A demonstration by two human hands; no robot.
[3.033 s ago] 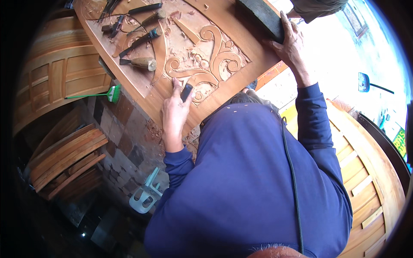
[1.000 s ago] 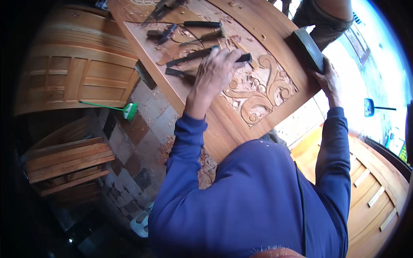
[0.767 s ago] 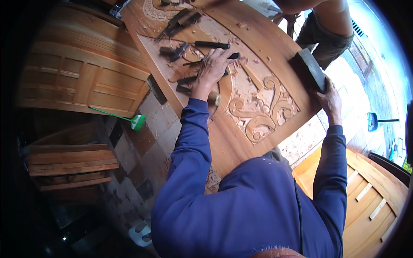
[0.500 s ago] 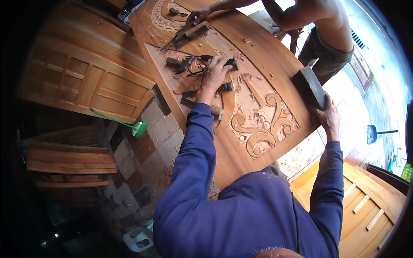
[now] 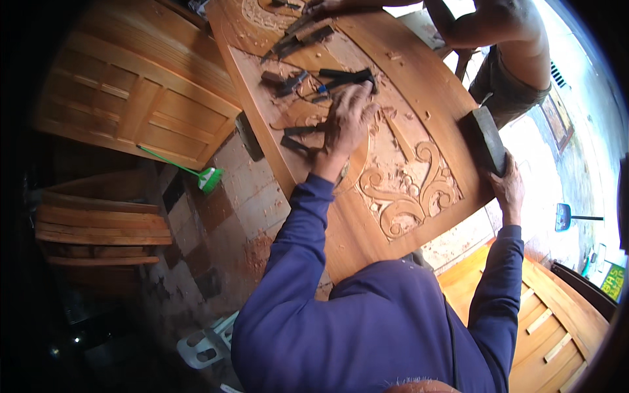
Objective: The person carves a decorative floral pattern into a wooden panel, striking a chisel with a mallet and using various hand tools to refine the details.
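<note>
My left hand [image 5: 350, 124] is over the carved wooden panel [image 5: 341, 245], palm down and fingers stretched toward a black-handled tool [image 5: 347, 77]. I see nothing gripped in it, though its palm side is hidden. Several dark carving tools [image 5: 304, 46] lie on the panel among wood shavings, with a small brown block [image 5: 271, 78] beside them. At the panel's right edge my right hand [image 5: 509, 190] is closed round the near end of a dark grey rectangular block [image 5: 488, 141]. Scrollwork [image 5: 413, 196] in relief lies between my hands.
Across the panel a person [image 5: 504, 52] leans in, one hand [image 5: 327, 8] near the tools. Wooden doors [image 5: 131, 105] lean at the left, near a green broom [image 5: 208, 178] and stacked boards [image 5: 98, 226]. Another wooden panel [image 5: 531, 334] lies at the lower right; a plastic chair [image 5: 200, 347] stands lower left.
The view has shifted slightly. My left hand has drawn back toward me and to the right over the tools, covering a dark cylindrical piece seen before. My right hand still grips the grey block.
</note>
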